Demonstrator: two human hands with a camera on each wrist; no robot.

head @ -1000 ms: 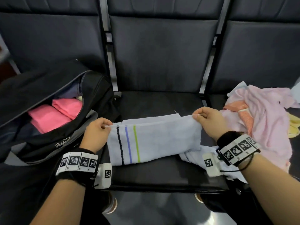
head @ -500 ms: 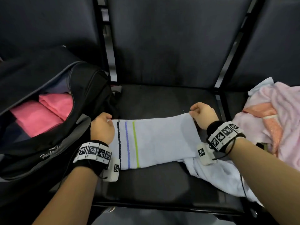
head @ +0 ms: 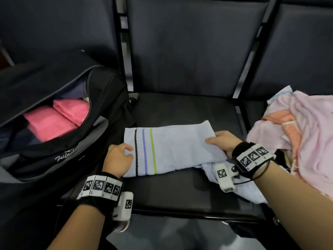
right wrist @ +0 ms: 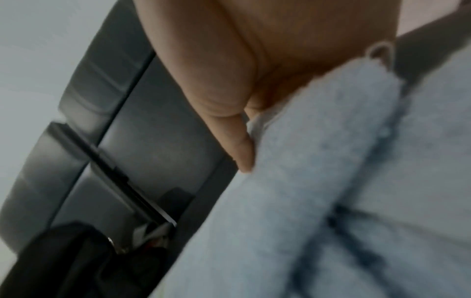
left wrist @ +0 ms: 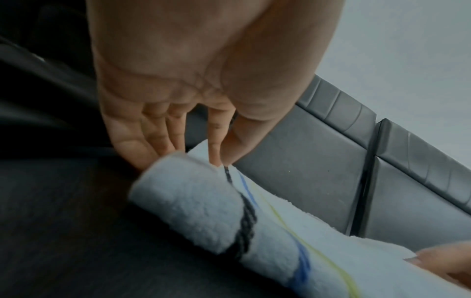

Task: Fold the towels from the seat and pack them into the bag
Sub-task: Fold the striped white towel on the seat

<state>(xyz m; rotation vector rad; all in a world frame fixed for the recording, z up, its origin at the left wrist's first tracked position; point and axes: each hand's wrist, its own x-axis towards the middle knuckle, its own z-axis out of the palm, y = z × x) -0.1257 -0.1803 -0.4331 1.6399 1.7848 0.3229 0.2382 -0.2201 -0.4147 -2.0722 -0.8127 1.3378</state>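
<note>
Seats: dark padded seats in a row face you, split by black metal uprights; the middle seat (head: pixel 180 112) carries the work.
Striped towel: your pale blue towel (head: pixel 173 150) lies folded across the middle seat, with a black, a blue and a green stripe near its left end. Its lower right part trails loose toward the seat's front edge under your right wrist.
Left hand: your left hand (head: pixel 118 159) sits at the towel's left end, beside the black stripe. The left wrist view shows the fingers (left wrist: pixel 153 137) reaching down past the rolled fold, thumb and forefinger closing on the cloth at the stripe, so it pinches the edge.
Right hand: your right hand (head: pixel 223 143) is at the towel's right end, thumb lying on top of the cloth. The right wrist view is blurred, yet the thumb (right wrist: pixel 237 141) presses against the thick fold while the other fingers are hidden behind it; it grips the towel.
Bag: a black bag (head: pixel 75 152) stands open on the left seat, just beside the towel's left end. Folded pink towels (head: pixel 54 121) lie inside it.
Pile: a heap of unfolded pink and peach towels (head: pixel 306 134) rests on the right seat, near your right wrist.
</note>
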